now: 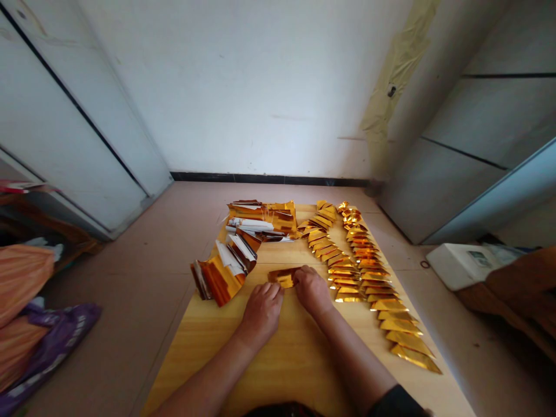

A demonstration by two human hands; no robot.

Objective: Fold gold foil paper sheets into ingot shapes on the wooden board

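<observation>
Grip first — our left hand (260,310) and right hand (311,289) both pinch the small shiny gold foil sheet (283,277) — we should keep its edges aligned and crease firmly.

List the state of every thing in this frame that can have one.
gold foil piece: partly folded, lying on the wooden table, gripped at both ends.
left hand: fingers curled on the piece's left end.
right hand: fingers curled on the piece's right end.
foil sheet bundles: fanned out, gold and white sides showing.
folded foil pieces: folded, laid overlapping in two rows.
</observation>
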